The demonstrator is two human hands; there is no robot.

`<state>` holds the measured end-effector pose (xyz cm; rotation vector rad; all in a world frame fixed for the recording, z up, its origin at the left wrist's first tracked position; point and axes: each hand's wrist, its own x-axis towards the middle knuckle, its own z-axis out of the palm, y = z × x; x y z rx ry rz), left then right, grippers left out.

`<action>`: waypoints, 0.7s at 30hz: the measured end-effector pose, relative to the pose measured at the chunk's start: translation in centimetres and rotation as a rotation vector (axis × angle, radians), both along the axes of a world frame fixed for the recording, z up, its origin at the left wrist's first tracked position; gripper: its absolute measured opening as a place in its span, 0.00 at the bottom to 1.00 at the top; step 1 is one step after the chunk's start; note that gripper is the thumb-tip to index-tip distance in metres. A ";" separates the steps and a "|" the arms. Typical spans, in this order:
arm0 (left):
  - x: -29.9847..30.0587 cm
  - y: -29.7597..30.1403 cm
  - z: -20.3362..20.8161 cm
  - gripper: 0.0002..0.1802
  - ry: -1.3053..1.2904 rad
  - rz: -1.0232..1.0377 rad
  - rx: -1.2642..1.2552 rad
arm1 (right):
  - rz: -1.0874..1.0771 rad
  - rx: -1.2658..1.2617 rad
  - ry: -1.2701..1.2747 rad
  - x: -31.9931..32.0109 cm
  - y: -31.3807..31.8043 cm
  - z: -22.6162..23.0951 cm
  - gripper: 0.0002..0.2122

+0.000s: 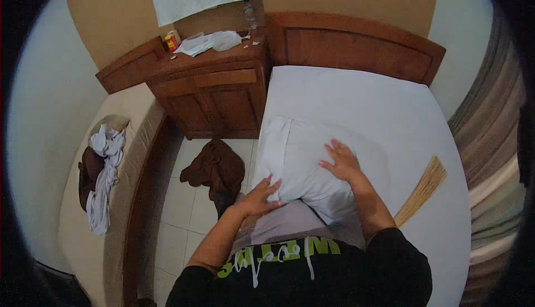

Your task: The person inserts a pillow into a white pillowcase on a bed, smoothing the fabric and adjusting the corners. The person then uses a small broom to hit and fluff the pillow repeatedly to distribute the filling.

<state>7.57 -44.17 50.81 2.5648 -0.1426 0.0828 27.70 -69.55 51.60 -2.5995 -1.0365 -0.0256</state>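
A white pillow [304, 148] in a white case lies on the near left part of a bed with a white sheet [356, 98]. My right hand [341, 161] rests on the pillow's right side, its fingers spread. At the near left edge of the pillow is my left hand [260, 196], thumb and fingers apart, touching the fabric. Neither hand grips anything that I can see. The pillow's near edge meets my lap and is partly hidden there.
A straw hand broom [424, 189] lies on the bed at right. Brown cloth [214, 165] is heaped on the tiled floor. Left stands another bed [83, 257] with crumpled white and brown cloths [106, 156]. A wooden cabinet [209, 98] between the headboards holds white cloth. Curtains [493, 117] hang right.
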 end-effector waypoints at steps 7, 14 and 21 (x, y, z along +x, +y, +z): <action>0.4 5.0 -2.2 0.36 0.224 0.472 -0.851 | -0.836 0.130 0.150 0.1 -9.3 -1.0 0.38; -0.3 2.9 -4.8 0.22 0.393 0.527 -1.082 | -0.967 0.787 0.884 -7.0 -16.8 -4.5 0.39; 4.5 1.8 7.1 0.18 0.011 0.347 -0.986 | -0.316 1.159 0.720 -2.8 -22.4 -1.1 0.24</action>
